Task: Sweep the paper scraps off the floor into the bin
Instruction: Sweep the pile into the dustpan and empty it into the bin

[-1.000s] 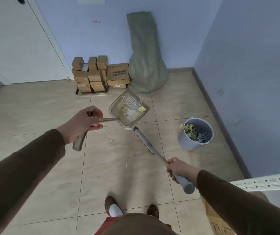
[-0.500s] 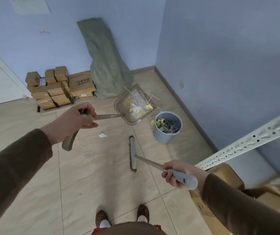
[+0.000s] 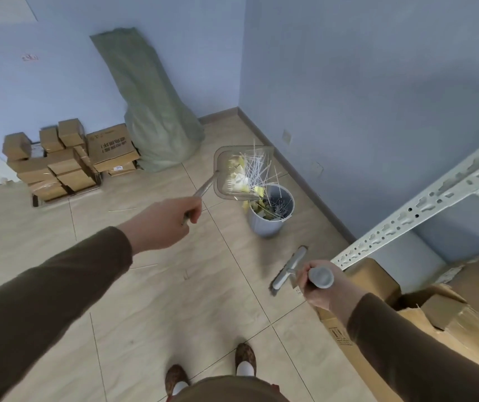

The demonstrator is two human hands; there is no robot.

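Brown sleeves cover both arms. The left hand (image 3: 165,222) is closed around the metal handle of a clear plastic dustpan (image 3: 239,173), with the knuckles toward the camera. The pan is beyond this hand and a little to its right, raised above the floor and tilted, so its lower lip hangs just over the rim of the grey bin (image 3: 270,217). The paper scraps (image 3: 247,175), white strips and yellow pieces, lie in the pan, and some yellow pieces are at the lip, between the pan and the bin mouth. More scraps are already inside the bin.

The right hand (image 3: 318,285) grips the grey end of the broom handle (image 3: 322,276), which points almost straight at the camera. The broom head (image 3: 289,270) is just to the left of this hand, low near the floor; I cannot tell if it touches the tiles.

The bin stands beyond the right hand, near the blue wall (image 3: 377,97) and its skirting edge. A perforated metal shelf rail (image 3: 424,204) and opened cardboard boxes (image 3: 424,309) are close on the right of the right hand. To the left of the left hand the tiled floor (image 3: 160,300) is wide, with a few thin strips (image 3: 122,210) still lying on it. Far beyond the left hand are stacked small cartons (image 3: 67,161) and a green sack (image 3: 151,111) leaning on the wall.
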